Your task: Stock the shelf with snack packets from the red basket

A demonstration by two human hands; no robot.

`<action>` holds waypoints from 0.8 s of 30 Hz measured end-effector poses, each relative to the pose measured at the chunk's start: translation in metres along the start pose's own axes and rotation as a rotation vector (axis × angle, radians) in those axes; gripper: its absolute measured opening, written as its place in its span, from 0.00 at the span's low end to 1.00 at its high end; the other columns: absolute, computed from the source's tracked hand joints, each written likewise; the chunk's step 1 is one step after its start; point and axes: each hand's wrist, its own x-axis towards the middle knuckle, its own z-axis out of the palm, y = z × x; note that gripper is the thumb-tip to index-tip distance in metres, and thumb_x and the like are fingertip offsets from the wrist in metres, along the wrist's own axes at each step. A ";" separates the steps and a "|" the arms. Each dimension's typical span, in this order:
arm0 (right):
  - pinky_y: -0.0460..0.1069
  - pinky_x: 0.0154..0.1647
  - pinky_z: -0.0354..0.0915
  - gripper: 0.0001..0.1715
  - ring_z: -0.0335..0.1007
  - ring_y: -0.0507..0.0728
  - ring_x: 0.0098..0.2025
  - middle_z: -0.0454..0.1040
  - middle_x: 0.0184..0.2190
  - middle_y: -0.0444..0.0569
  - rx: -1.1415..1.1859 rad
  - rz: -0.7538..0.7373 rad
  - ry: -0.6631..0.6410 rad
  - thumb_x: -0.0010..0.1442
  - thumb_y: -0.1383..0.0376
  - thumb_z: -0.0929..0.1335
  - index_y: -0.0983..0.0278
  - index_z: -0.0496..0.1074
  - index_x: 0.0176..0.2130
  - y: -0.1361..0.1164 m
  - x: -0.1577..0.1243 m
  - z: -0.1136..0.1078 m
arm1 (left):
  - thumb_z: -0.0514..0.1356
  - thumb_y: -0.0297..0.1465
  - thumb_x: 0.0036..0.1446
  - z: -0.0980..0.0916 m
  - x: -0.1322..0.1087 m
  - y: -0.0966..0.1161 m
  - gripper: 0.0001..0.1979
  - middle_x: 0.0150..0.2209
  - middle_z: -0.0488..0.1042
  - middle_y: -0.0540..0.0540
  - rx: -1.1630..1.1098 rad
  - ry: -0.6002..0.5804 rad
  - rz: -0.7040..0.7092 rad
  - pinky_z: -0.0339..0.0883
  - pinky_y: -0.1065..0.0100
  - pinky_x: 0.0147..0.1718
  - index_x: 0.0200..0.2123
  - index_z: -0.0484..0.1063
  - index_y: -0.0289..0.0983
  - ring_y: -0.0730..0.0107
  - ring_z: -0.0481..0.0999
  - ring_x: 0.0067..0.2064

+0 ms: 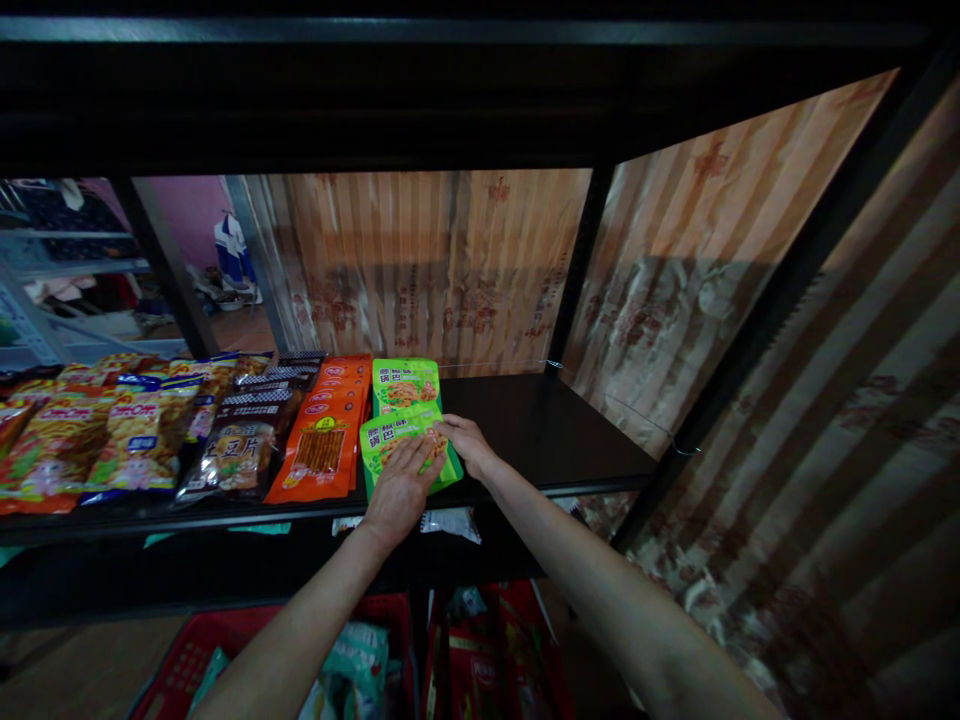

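Two bright green snack packets lie one in front of the other on the black shelf. My left hand (401, 488) rests flat with stretched fingers on the front green snack packet (382, 462), covering part of its printed picture. At that packet's right edge is my right hand (469, 446), its fingers closed on the upper right corner; the thumb is hidden. The rear green snack packet (406, 382) is partly overlapped by the front one. Just left of them, orange packets of brown sticks (319, 445) lie in an overlapping row.
Dark potato-chip bags (236, 450) and yellow-orange snack bags (142, 435) fill the shelf's left side. Bare black shelf surface (555, 430) extends right to a metal post (652, 490). An upper shelf (375, 110) hangs overhead. Below stand red baskets (405, 640) holding packets.
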 end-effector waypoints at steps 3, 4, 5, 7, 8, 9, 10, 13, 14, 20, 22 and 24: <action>0.48 0.35 0.65 0.17 0.71 0.53 0.29 0.78 0.27 0.44 0.059 -0.012 -0.030 0.40 0.58 0.73 0.64 0.76 0.31 0.002 -0.002 -0.001 | 0.53 0.22 0.58 -0.002 0.000 0.003 0.20 0.58 0.67 0.39 0.032 -0.001 0.055 0.58 0.51 0.59 0.53 0.68 0.38 0.56 0.61 0.62; 0.48 0.35 0.65 0.17 0.71 0.53 0.29 0.78 0.27 0.44 0.078 -0.016 -0.035 0.40 0.58 0.73 0.64 0.76 0.32 0.002 -0.002 -0.001 | 0.53 0.23 0.58 -0.003 0.000 0.003 0.19 0.58 0.67 0.39 0.044 -0.004 0.071 0.58 0.52 0.59 0.53 0.68 0.38 0.56 0.61 0.62; 0.49 0.35 0.65 0.17 0.71 0.53 0.29 0.77 0.27 0.44 0.094 -0.017 -0.033 0.39 0.58 0.73 0.64 0.76 0.32 0.002 -0.002 -0.002 | 0.53 0.24 0.59 -0.005 0.000 0.004 0.19 0.58 0.67 0.39 0.054 -0.007 0.085 0.58 0.52 0.59 0.53 0.68 0.37 0.55 0.60 0.63; 0.49 0.36 0.65 0.18 0.71 0.53 0.30 0.77 0.27 0.44 0.122 -0.015 -0.015 0.38 0.58 0.73 0.64 0.76 0.32 0.003 -0.002 -0.002 | 0.53 0.24 0.59 -0.007 0.001 0.003 0.18 0.58 0.68 0.39 0.065 -0.015 0.111 0.58 0.52 0.59 0.53 0.68 0.37 0.55 0.60 0.63; 0.49 0.37 0.65 0.18 0.71 0.53 0.31 0.77 0.28 0.44 0.134 -0.017 -0.001 0.38 0.58 0.73 0.63 0.75 0.32 0.003 -0.002 -0.001 | 0.53 0.24 0.59 -0.008 0.001 0.002 0.18 0.58 0.68 0.40 0.066 -0.018 0.123 0.57 0.52 0.59 0.53 0.68 0.37 0.55 0.59 0.63; 0.49 0.38 0.65 0.19 0.71 0.53 0.31 0.77 0.29 0.44 0.146 -0.022 0.011 0.38 0.58 0.73 0.63 0.75 0.32 0.003 -0.002 -0.001 | 0.53 0.25 0.59 -0.008 0.002 0.000 0.18 0.58 0.68 0.40 0.063 -0.019 0.138 0.57 0.52 0.59 0.53 0.68 0.37 0.56 0.59 0.63; 0.49 0.39 0.65 0.19 0.71 0.53 0.32 0.77 0.30 0.44 0.156 -0.032 0.019 0.37 0.58 0.73 0.63 0.75 0.32 0.002 -0.003 -0.001 | 0.53 0.25 0.60 -0.009 0.002 -0.002 0.18 0.58 0.68 0.40 0.061 -0.017 0.155 0.56 0.52 0.60 0.53 0.68 0.37 0.57 0.58 0.64; 0.48 0.40 0.64 0.20 0.71 0.53 0.33 0.77 0.30 0.44 0.186 -0.050 0.033 0.37 0.58 0.73 0.63 0.75 0.34 0.002 -0.003 0.000 | 0.53 0.27 0.60 -0.008 0.004 -0.010 0.17 0.59 0.67 0.41 0.064 -0.008 0.214 0.55 0.53 0.60 0.52 0.69 0.38 0.59 0.57 0.64; 0.48 0.39 0.64 0.20 0.70 0.53 0.32 0.77 0.29 0.43 0.192 -0.050 0.041 0.37 0.58 0.73 0.63 0.75 0.34 0.002 -0.004 0.000 | 0.53 0.27 0.60 -0.008 0.005 -0.012 0.17 0.59 0.67 0.42 0.063 -0.006 0.230 0.55 0.54 0.60 0.53 0.68 0.37 0.60 0.56 0.64; 0.45 0.28 0.62 0.13 0.66 0.51 0.24 0.73 0.21 0.40 0.145 -0.054 0.117 0.40 0.59 0.70 0.63 0.71 0.28 0.006 0.000 -0.003 | 0.53 0.30 0.59 -0.019 0.006 -0.010 0.19 0.60 0.65 0.42 -0.072 -0.026 0.208 0.55 0.55 0.60 0.53 0.68 0.36 0.59 0.58 0.64; 0.45 0.29 0.63 0.12 0.67 0.51 0.25 0.73 0.21 0.40 0.120 -0.042 0.116 0.42 0.59 0.69 0.63 0.70 0.28 0.008 0.002 -0.003 | 0.54 0.34 0.57 -0.023 0.006 -0.010 0.21 0.60 0.64 0.42 -0.144 -0.008 0.177 0.52 0.52 0.62 0.54 0.68 0.37 0.57 0.56 0.64; 0.46 0.29 0.64 0.10 0.68 0.52 0.25 0.74 0.22 0.41 0.088 -0.014 0.117 0.44 0.61 0.68 0.63 0.70 0.29 0.009 0.003 -0.003 | 0.53 0.35 0.58 -0.025 0.009 -0.015 0.22 0.61 0.63 0.42 -0.188 0.070 0.018 0.49 0.51 0.63 0.55 0.67 0.37 0.57 0.54 0.65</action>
